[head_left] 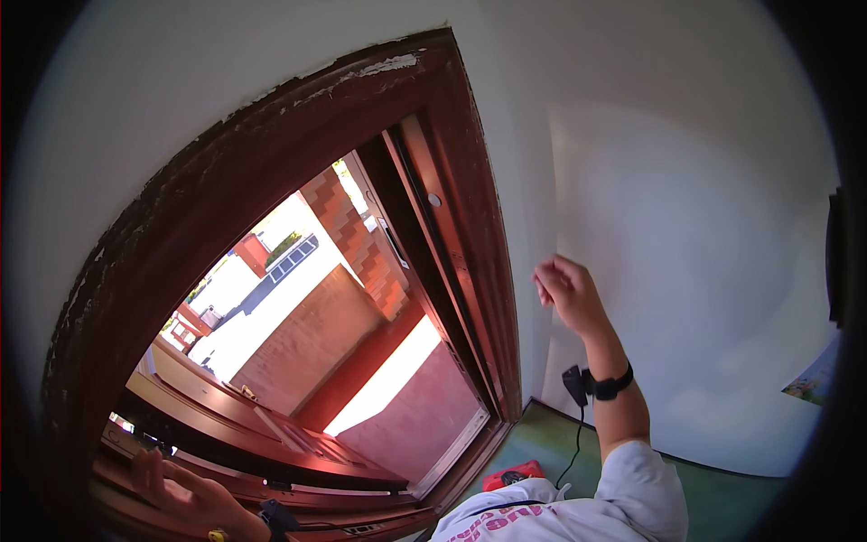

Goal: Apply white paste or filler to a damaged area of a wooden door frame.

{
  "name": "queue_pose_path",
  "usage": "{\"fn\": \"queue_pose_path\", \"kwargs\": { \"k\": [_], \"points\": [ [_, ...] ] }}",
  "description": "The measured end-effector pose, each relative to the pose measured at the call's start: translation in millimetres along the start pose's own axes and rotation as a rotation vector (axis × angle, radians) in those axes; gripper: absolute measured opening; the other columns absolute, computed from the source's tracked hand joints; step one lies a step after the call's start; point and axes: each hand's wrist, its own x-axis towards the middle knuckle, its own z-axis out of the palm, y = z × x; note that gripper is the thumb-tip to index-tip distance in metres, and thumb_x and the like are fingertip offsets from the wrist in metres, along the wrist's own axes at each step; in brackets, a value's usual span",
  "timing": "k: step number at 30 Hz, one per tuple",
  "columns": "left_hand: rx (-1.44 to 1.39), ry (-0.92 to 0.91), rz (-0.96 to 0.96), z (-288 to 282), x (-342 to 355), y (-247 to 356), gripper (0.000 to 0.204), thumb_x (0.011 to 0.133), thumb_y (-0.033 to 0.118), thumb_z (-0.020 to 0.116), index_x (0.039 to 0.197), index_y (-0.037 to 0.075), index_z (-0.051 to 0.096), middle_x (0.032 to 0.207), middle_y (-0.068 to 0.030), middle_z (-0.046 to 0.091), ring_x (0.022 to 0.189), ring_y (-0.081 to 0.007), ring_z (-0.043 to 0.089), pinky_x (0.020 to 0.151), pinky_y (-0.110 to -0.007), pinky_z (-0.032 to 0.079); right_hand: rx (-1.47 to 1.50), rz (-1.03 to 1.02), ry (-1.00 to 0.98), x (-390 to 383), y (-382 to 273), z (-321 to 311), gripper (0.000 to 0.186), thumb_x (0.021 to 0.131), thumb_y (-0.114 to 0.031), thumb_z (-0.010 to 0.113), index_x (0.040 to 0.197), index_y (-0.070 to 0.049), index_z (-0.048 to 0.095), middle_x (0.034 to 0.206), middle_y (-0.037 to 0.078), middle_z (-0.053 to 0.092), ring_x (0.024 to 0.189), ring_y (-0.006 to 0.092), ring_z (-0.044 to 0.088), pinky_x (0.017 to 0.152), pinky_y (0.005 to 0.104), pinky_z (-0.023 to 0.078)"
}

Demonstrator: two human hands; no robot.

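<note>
The frame (pixel 474 226) stands between both grips. The left grip (pixel 185 492) is loosely spread near its low corner. The right grip (pixel 562 285) is curled in, beside it, not touching it.

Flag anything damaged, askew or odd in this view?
Yes: the reddish-brown frame looks damaged. Near its upper corner there's a rough whitish patch, either lost paint or smeared filler, I can't tell which. Its outer edge along the wall looks ragged and chipped. No spill stands out.

Free passage within red-brown frame (pixel 469 181); wall (pixel 695 271) blocks right.
</note>
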Motion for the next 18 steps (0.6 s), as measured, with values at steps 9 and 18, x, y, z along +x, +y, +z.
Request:
{"fn": "queue_pose_path", "kwargs": {
  "k": [9, 18],
  "points": [
    [0.355, 0.103, 0.035, 20, 61, -21, 0.028, 0.1, 0.018, 0.05, 0.12, -0.002, 0.057, 0.119, -0.0172, 0.052, 0.11, -0.0268, 0.056, 0.092, -0.038, 0.052, 0.065, -0.166, -0.013, 208, -149, 38, 0.041, 0.101, -0.043, 0.049, 0.088, -0.007, 0.06, 0.067, -0.001, 0.053, 0.057, 0.0075, 0.047, 0.048, 0.0224, 0.034],
    [-0.078, 0.277, 0.225, 46, 96, -61, 0.037, 0.097, 0.01, 0.053, 0.13, -0.003, 0.041, 0.126, -0.0197, 0.041, 0.112, -0.0301, 0.052, 0.095, -0.038, 0.05, 0.005, -0.233, 0.042, 225, -161, 63, 0.035, 0.1, -0.035, 0.052, 0.083, -0.006, 0.058, 0.066, -0.002, 0.047, 0.056, 0.0076, 0.041, 0.046, 0.0229, 0.031]
  ]
}}
